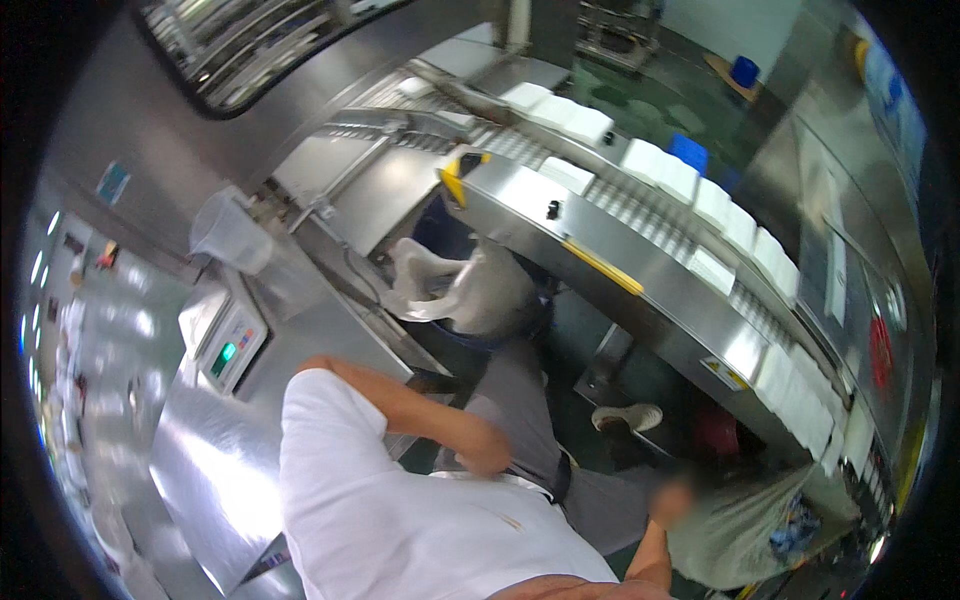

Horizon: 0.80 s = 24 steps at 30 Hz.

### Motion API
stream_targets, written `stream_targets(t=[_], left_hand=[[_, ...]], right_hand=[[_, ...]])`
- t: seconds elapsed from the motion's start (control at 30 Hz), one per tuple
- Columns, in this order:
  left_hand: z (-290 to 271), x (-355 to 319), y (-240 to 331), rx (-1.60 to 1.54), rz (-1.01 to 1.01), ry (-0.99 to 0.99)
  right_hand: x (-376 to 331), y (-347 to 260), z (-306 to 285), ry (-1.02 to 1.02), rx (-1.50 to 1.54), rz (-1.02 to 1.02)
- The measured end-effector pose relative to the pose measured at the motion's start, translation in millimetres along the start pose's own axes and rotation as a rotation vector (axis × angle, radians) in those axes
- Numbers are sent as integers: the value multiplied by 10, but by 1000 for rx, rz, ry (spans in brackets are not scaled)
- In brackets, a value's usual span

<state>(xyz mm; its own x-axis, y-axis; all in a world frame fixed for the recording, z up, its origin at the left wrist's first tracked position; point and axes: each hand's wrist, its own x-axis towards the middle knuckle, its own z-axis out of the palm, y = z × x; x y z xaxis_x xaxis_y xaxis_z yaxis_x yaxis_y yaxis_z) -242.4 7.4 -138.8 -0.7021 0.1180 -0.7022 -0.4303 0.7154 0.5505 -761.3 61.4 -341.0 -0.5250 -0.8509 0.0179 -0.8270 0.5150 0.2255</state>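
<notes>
My left hand [485, 450] rests at my waist, against the top of my grey trousers [515, 400]. Its fingers are turned away and do not show clearly. My right hand [672, 500] hangs low beside my right thigh, next to a translucent plastic sack [740, 530] with blue scraps showing in it. That hand is smeared, so its fingers cannot be made out. Beyond my legs runs a steel conveyor [640, 232] carrying white rectangular packs [562, 118], some lined up in a row and others tightly grouped at the near right end [797, 400].
On the steel table [215, 460] at left are a scale [235, 345] with a green display and a clear plastic jug [230, 232]. A dark blue bin [440, 228] with a whitish liner [495, 290] stands before me. Steel machine panels [830, 190] rise at right.
</notes>
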Motion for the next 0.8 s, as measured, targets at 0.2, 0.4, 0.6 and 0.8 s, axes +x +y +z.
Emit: stream_targets(t=[0.2,0.4,0.6,0.8], left_hand=[[167,-44,-93,70,84,189],[-217,-322,-89,-82,74,-20],[-50,-362,-78,-27,-9,80],[-49,-347,-153,-13,30,5]], right_hand=[[-84,-92,-4,116,191,6],[-221,194,394,181,219,3],[-127,-306,-515,21,285,201],[-190,-328,-649,-42,355,241]])
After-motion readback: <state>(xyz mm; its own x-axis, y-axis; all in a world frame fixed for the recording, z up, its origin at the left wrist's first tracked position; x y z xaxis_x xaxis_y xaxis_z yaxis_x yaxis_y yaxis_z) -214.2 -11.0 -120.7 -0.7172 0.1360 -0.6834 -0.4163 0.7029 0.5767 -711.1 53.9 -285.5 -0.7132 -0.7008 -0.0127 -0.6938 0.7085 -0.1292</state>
